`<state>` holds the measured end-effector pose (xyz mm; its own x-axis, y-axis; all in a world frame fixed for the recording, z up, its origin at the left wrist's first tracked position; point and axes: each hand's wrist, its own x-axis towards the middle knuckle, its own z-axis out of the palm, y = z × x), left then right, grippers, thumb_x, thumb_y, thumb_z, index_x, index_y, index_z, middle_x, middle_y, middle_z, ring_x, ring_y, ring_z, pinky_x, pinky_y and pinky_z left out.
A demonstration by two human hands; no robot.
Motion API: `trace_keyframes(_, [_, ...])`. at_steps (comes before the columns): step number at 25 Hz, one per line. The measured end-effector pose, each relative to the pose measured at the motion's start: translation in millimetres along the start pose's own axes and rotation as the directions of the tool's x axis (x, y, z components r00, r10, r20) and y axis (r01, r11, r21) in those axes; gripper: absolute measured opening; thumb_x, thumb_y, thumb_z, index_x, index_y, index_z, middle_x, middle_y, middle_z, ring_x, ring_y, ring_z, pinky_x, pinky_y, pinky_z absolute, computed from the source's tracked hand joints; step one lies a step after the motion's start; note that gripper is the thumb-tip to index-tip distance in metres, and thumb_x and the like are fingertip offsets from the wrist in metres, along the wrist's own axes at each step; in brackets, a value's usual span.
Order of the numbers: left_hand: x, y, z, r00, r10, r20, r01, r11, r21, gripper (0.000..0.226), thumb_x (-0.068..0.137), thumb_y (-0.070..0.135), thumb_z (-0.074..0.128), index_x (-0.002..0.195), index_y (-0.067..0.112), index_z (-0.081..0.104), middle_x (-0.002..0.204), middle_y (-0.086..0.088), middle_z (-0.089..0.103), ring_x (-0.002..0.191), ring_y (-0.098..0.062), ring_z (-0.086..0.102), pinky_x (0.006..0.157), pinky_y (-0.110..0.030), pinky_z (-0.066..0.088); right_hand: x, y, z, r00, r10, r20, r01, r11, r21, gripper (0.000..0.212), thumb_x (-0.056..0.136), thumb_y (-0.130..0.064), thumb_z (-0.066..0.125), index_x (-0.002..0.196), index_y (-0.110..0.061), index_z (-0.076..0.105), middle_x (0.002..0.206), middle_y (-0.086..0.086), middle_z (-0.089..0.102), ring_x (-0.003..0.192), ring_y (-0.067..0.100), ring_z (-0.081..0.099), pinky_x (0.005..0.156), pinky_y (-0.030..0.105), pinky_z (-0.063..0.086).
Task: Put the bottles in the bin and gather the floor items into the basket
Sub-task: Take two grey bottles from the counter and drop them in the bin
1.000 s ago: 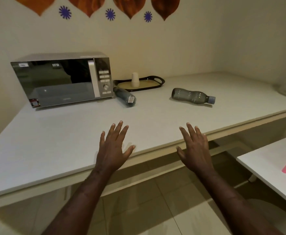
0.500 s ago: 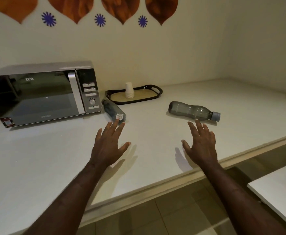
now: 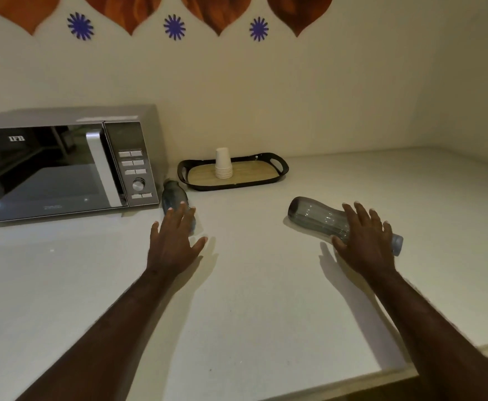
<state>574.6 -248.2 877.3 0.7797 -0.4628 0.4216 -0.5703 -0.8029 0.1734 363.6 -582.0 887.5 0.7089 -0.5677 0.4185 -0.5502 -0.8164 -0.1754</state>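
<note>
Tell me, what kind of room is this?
Probably a kitchen or pantry corner: a microwave sits on a white counter, with stacked paper cups on a serving tray.

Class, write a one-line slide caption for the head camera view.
Both open hands, left hand and right hand, reach two grey bottles lying on the white counter beside a microwave.

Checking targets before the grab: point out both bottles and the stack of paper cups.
Left bottle (image 3: pixel 174 195), head view: upper body by the microwave.
Right bottle (image 3: pixel 313 215), head view: clear grey body, left of the hand.
Paper cup stack (image 3: pixel 223 163), head view: middle of the stack.
</note>
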Motion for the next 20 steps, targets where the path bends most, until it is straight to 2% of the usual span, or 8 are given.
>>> trace_keyframes(2, [16, 4, 4, 0.999, -0.036, 0.023, 0.036, 0.999, 0.011, 0.08, 0.088, 0.057, 0.055, 0.153, 0.024, 0.022, 0.163, -0.003, 0.012, 0.149, -0.029, 0.013, 0.117, -0.055, 0.017, 18, 16, 7, 0.998, 0.001, 0.065, -0.001, 1.0, 0.007, 0.08, 0.086, -0.054, 0.06, 0.152, -0.025, 0.025, 0.16, 0.006, 0.028, 0.146, 0.034, 0.025, 0.117, 0.055, 0.022])
trace_keyframes(4, [31, 6, 7, 0.998, -0.065, 0.016, 0.065, 0.998, 0.015, 0.078, 0.087, 0.057, 0.056, 0.151, 0.023, 0.026, 0.162, -0.004, 0.018, 0.148, -0.03, 0.017, 0.116, -0.056, 0.021, 33, 26, 13, 0.993, -0.023, 0.114, 0.023, 1.0, 0.002, 0.078, 0.086, -0.062, 0.055, 0.15, -0.026, 0.028, 0.155, 0.005, 0.036, 0.141, 0.033, 0.033, 0.114, 0.054, 0.028])
trace_keyframes(6, [43, 7, 9, 0.995, -0.095, 0.006, 0.095, 0.995, 0.03, 0.076, 0.087, 0.057, 0.057, 0.149, 0.023, 0.03, 0.16, -0.005, 0.023, 0.147, -0.031, 0.02, 0.114, -0.057, 0.026, 44, 32, 17, 0.987, -0.045, 0.156, 0.047, 0.999, -0.011, 0.078, 0.084, -0.066, 0.054, 0.146, -0.025, 0.032, 0.148, 0.004, 0.044, 0.132, 0.033, 0.045, 0.106, 0.051, 0.038])
trace_keyframes(9, [55, 9, 12, 0.985, -0.164, 0.06, 0.161, 0.985, 0.054, 0.074, 0.087, 0.059, 0.055, 0.149, 0.028, 0.029, 0.161, -0.005, 0.019, 0.148, -0.031, 0.015, 0.114, -0.059, 0.023, 50, 37, 23, 0.984, -0.039, 0.175, 0.042, 0.999, -0.012, 0.08, 0.079, -0.065, 0.061, 0.144, -0.026, 0.034, 0.141, 0.005, 0.048, 0.118, 0.032, 0.053, 0.093, 0.047, 0.048])
trace_keyframes(13, [64, 6, 15, 0.951, -0.279, 0.135, 0.272, 0.96, 0.072, 0.074, 0.086, 0.056, 0.059, 0.149, 0.033, 0.028, 0.162, -0.006, 0.011, 0.148, -0.035, 0.011, 0.112, -0.062, 0.023, 51, 36, 28, 0.988, -0.048, 0.146, 0.052, 0.998, -0.02, 0.083, 0.075, -0.061, 0.069, 0.143, -0.027, 0.036, 0.131, 0.006, 0.052, 0.11, 0.034, 0.054, 0.086, 0.046, 0.049])
trace_keyframes(16, [62, 5, 25, 0.922, -0.354, 0.155, 0.359, 0.933, -0.006, 0.073, 0.084, 0.048, 0.067, 0.147, 0.031, 0.033, 0.161, -0.008, 0.013, 0.141, -0.037, 0.023, 0.108, -0.058, 0.033, 51, 35, 29, 0.988, -0.038, 0.152, 0.044, 0.998, -0.041, 0.082, 0.077, -0.062, 0.066, 0.144, -0.027, 0.033, 0.128, 0.007, 0.052, 0.11, 0.032, 0.054, 0.088, 0.046, 0.047])
trace_keyframes(18, [61, 5, 32, 0.922, -0.365, 0.132, 0.376, 0.924, -0.072, 0.068, 0.085, 0.042, 0.068, 0.144, 0.03, 0.037, 0.159, -0.008, 0.016, 0.133, -0.036, 0.034, 0.102, -0.052, 0.043, 46, 35, 31, 0.991, -0.041, 0.127, 0.046, 0.998, -0.041, 0.081, 0.079, -0.06, 0.064, 0.145, -0.024, 0.033, 0.129, 0.008, 0.052, 0.11, 0.032, 0.054, 0.089, 0.047, 0.047])
trace_keyframes(20, [60, 8, 37, 0.925, -0.366, 0.099, 0.376, 0.92, -0.11, 0.062, 0.087, 0.038, 0.067, 0.143, 0.029, 0.04, 0.158, -0.008, 0.017, 0.13, -0.034, 0.038, 0.098, -0.047, 0.048, 41, 33, 33, 0.996, -0.033, 0.079, 0.033, 0.999, -0.006, 0.08, 0.081, -0.057, 0.065, 0.145, -0.021, 0.035, 0.13, 0.01, 0.052, 0.11, 0.033, 0.054, 0.089, 0.048, 0.047])
